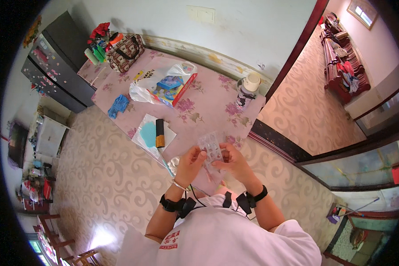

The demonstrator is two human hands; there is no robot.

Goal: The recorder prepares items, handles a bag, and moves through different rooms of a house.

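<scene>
Between my hands, over the near edge of the table (199, 113), is a clear plastic tray (211, 145) with rows of small compartments. My left hand (191, 160) pinches its left side with thumb and fingers. On the opposite side my right hand (236, 164) grips the tray, its thumb across the lower part. Whether the compartments contain anything is too fine to make out. To the left of my hands lies a white sheet (169, 131) with a light blue patch (147, 134) and a black and brown cylinder (160, 133) on it.
A white plastic bag (139, 93) partly covers a colourful box (175, 90). A crumpled blue cloth (118, 106) lies near the left edge. Farther back are a patterned handbag (125, 53) and red flowers (100, 31). A lidded container (247, 91) stands at the right corner, near a doorway.
</scene>
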